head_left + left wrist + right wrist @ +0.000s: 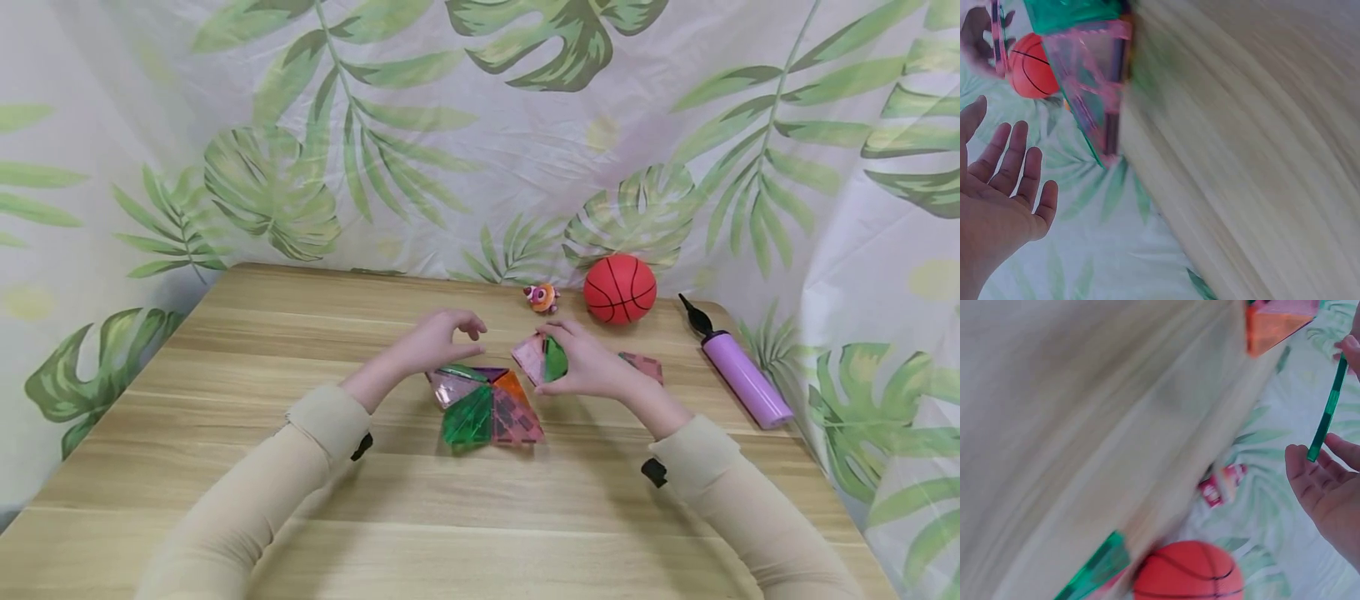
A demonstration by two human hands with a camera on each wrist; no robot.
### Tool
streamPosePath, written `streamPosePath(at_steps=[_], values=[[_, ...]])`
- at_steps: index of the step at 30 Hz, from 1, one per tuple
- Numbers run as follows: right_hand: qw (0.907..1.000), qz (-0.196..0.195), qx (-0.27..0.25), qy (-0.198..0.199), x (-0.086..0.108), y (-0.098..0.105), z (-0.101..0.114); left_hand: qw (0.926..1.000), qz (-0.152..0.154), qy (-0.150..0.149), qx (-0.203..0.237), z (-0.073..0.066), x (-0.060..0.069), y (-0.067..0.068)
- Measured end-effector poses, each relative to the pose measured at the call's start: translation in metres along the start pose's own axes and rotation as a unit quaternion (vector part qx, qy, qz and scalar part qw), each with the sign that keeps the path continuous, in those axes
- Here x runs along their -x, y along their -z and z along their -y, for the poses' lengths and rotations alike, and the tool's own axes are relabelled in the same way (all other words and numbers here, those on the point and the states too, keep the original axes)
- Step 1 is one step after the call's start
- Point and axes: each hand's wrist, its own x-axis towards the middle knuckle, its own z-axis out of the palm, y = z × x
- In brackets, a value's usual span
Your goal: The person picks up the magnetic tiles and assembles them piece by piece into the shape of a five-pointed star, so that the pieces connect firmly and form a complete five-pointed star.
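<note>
Above the table my right hand (592, 362) pinches translucent pink and green magnetic tiles (531, 358); in the right wrist view a green edge (1329, 409) shows at its fingers. My left hand (442, 340), fingers loosely bent and holding nothing, hovers over the left part of a magnetic tile structure (468, 417). In the left wrist view that left hand (1007, 194) has its fingers spread apart. Green, pink, orange and purple panels make up the structure, which stands on the table between both forearms. The head view shows a gap between the left fingers and the held tiles.
Behind the right forearm lies another pink tile piece (645, 367) with a green edge. A red ball (620, 289) and a small toy figure (542, 297) sit at the table's back edge. A purple hand pump (742, 375) lies along the right side.
</note>
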Motion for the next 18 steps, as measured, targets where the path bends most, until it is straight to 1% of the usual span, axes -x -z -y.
streamPosePath(at_steps=[3, 9, 13, 18], values=[[1.0000, 0.001, -0.002, 0.009, -0.009, 0.002, 0.009, 0.9998, 0.000, -0.004, 0.019, -0.006, -0.007, -0.005], [0.9994, 0.004, -0.002, 0.034, -0.021, 0.002, 0.021, 0.9976, 0.007, 0.008, 0.069, -0.015, -0.014, -0.013], [0.9986, -0.005, -0.011, 0.051, -0.026, 0.001, 0.026, 0.9958, 0.007, 0.030, 0.086, -0.017, -0.015, -0.017], [0.9974, -0.027, -0.016, 0.064, -0.031, -0.005, 0.028, 0.9906, -0.003, 0.070, 0.118, -0.018, -0.014, -0.021]])
